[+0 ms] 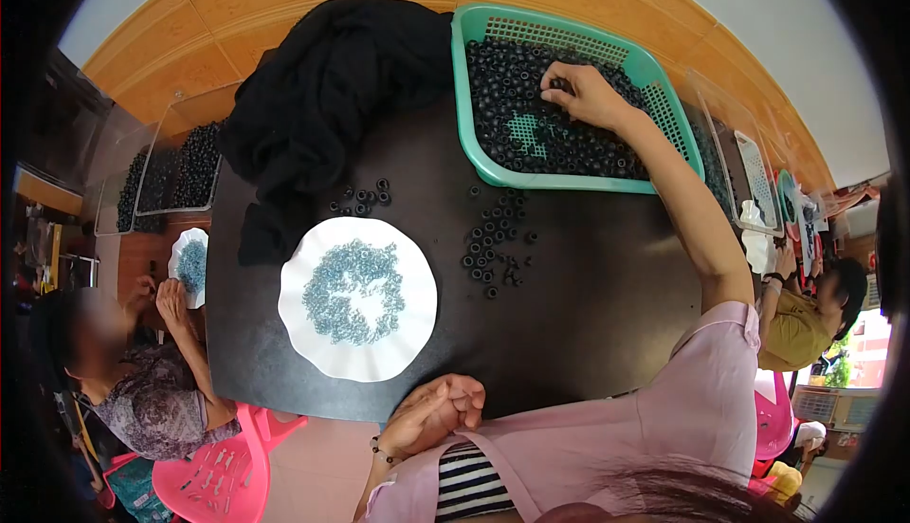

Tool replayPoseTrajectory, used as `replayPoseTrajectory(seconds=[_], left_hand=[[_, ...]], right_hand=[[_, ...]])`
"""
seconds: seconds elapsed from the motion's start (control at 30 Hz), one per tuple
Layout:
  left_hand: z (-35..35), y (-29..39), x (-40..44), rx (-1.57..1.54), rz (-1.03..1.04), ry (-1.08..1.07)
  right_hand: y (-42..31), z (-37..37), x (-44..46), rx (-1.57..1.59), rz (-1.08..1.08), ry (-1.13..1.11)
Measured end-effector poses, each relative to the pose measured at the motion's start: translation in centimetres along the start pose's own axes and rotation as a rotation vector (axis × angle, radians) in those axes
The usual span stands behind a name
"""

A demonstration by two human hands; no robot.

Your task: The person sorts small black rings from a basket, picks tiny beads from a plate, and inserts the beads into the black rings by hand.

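Green basket (578, 182): at back of tbl (588, 333), R of ctr; holds lots of small blk ring-like parts (512, 68); bare patch of mesh floor shows nr front.
R hand (588, 96): in over basket, at the parts; fingers bent, thumb close to fingertips; can't tell if a pc is pinched.
L hand (436, 414): at front tbl edge, nr plate; fingers loosely curled; can't tell if anything's inside.
White plate (422, 300): wavy rim, L of ctr; holds sm. clear-bluish bits (327, 295) in a rough ring, w/ bare plate showing mid.
Loose blk parts (488, 234): scattered on tbl, front of basket.
2nd loose grp (362, 202): just behind plate, few pcs.
Blk cloth (322, 96): heaped L of basket.
L clear bin (171, 134): blk parts in it.
Sm. white plate (177, 253): far L, same bluish bits; co-worker's hand (171, 300) beside it.
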State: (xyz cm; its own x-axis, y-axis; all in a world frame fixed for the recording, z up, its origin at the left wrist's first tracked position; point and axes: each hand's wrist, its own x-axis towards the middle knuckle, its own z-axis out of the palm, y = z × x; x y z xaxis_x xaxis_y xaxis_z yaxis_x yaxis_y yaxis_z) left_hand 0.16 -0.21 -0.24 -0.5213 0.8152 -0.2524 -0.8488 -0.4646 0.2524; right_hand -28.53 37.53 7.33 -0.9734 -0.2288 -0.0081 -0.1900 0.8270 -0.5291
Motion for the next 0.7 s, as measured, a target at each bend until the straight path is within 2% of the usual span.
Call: replayPoseTrajectory(seconds=[0.17,0.27,0.33,0.57,0.67,0.7], left_hand=[[0.1,0.1,0.1,-0.009,0.004,-0.009],[0.0,0.0,0.1,-0.006,-0.002,-0.004],[0.1,0.1,0.1,-0.009,-0.005,-0.005],[0.1,0.0,0.1,-0.001,-0.001,0.0],[0.1,0.0,0.1,0.006,-0.003,0.012],[0.1,0.0,0.1,0.006,-0.003,0.011]], right_hand=[[-0.2,-0.3,-1.1,0.082,0.094,-0.108],[0.9,-0.1,-1.6,0.064,-0.01,-0.109],[1.9,0.1,-1.5,-0.135,-0.088,-0.151],[-0.6,1.2,-1.6,-0.078,-0.066,-0.187],[-0.9,1.8,-1.4,-0.198,-0.091,-0.222],[-0.9,2.0,-1.5,-0.258,-0.166,-0.192]])
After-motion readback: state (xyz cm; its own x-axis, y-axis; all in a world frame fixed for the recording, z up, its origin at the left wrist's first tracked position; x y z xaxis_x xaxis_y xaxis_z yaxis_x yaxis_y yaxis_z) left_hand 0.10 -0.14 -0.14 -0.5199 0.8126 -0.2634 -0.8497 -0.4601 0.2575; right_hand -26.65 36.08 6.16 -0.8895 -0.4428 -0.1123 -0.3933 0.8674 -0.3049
